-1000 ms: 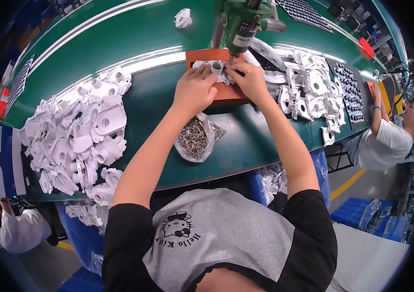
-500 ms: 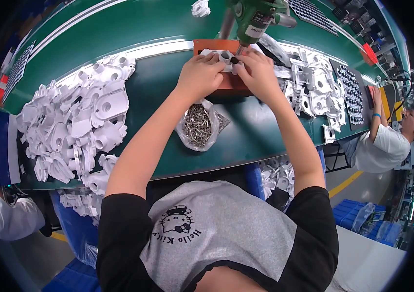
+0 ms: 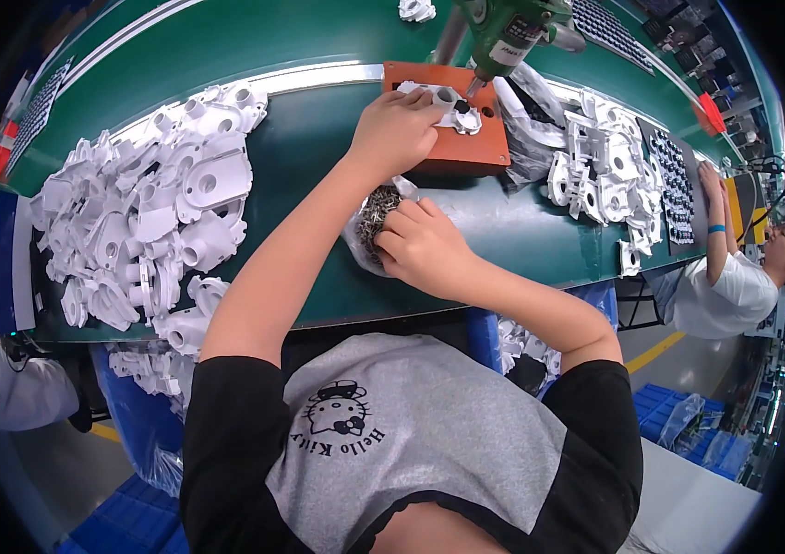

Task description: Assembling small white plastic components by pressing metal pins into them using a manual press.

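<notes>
My left hand grips the left side of a white moulded plastic part, which sits on an orange fixture block. A round black piece shows on the part beside its tube-like collar. Just above it hangs the tip of a green powered spindle machine. Nearer to me, my right hand reaches into a clear plastic bag of small metal screws. Its fingers are curled among the screws, and whatever they hold is hidden.
A big heap of white plastic parts covers the left of the green bench; a smaller pile lies right. Clear plastic wrapping adjoins the fixture. Beyond are a tray of black pieces and a seated co-worker.
My right hand has left the white part and come down toward me into the screw bag. The left hand stays on the part. The whole view has shifted slightly.
</notes>
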Demonstrator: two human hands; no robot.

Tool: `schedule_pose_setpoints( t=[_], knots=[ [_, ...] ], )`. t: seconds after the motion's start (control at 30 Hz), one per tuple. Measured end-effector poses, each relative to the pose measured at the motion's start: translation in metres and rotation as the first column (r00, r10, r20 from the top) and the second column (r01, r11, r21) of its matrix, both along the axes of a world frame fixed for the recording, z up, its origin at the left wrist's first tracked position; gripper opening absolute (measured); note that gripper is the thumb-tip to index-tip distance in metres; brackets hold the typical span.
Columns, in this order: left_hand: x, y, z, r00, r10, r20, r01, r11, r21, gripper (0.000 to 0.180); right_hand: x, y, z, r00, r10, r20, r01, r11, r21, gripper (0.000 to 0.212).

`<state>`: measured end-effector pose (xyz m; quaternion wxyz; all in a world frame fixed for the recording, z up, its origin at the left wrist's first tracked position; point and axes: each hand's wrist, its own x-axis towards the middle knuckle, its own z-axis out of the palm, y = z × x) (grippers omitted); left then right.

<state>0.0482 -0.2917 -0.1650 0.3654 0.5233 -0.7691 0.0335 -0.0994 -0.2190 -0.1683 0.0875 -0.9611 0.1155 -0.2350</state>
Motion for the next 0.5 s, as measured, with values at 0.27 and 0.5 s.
schedule_pose_setpoints(
  t=[0.27, 0.5],
  knots=[
    [-0.002, -0.001, -0.005, 1.000, 0.028, 0.009, -0.028, 0.998, -0.055, 0.017, 0.003, 0.002, 0.007, 0.995, -0.051, -0.085, 0.055, 0.997, 0.049, 0.009],
    [0.002, 0.000, -0.008, 0.998, 0.055, 0.019, -0.053, 0.991, -0.120, 0.017, -0.018, -0.061, 0.046, 0.939, -0.340, 0.059, 0.258, 0.805, 0.533, 0.012]
  ],
)
